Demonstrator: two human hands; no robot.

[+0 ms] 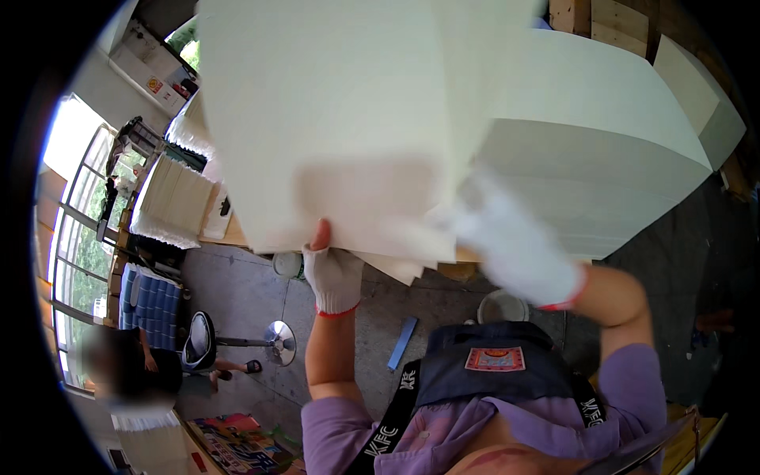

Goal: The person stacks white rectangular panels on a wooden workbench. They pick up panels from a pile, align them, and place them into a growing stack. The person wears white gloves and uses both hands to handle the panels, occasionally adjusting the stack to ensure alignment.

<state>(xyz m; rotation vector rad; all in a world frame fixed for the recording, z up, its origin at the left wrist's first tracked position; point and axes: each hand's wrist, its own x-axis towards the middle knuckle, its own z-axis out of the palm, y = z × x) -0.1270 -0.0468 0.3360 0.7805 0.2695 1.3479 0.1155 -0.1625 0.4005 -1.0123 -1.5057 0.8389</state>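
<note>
Large white paper sheets (340, 103) lie fanned in front of me, a pale brownish rectangular patch near their front edge. My left hand (334, 277), in a white knit glove with the thumb uncovered, grips that front edge. Its thumb rests on top and its fingers are hidden underneath. At the right side of the sheets is my right hand (518, 241), also white-gloved. Motion smears its fingers, so what they hold cannot be made out. A tall stack of white paper (586, 174) stands just to the right of this hand.
More paper stacks (170, 202) stand at the left. A pale bucket (503, 307) and a blue strip (403, 344) are on the floor below. At the lower left, a person (142, 360) sits beside a swivel stool (199, 340). Wooden blocks (617, 24) lie at the far right.
</note>
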